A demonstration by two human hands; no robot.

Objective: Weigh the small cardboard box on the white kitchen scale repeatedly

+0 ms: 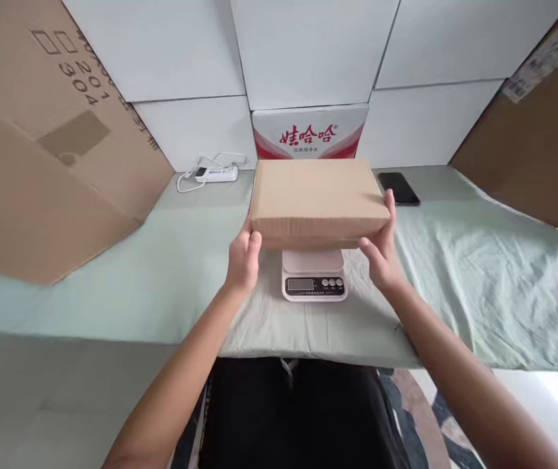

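Note:
Between my two hands is a closed brown cardboard box (315, 192), held level by its left and right sides. My left hand (243, 257) grips its near left corner, thumb on the front. At the near right corner, my right hand (381, 246) has fingers up along the side and the thumb low at the front edge. Under the box's front stands a white kitchen scale (314, 262); its display and buttons show, while the box covers the back of its platform. Whether the box touches the scale, I cannot tell.
A pale green cloth (200, 260) covers the table. Behind the box stands a white carton with red lettering (308, 133). A white power strip with a cable (216, 173) lies back left, a black phone (398, 189) back right. Large cardboard panels (64, 163) flank both sides.

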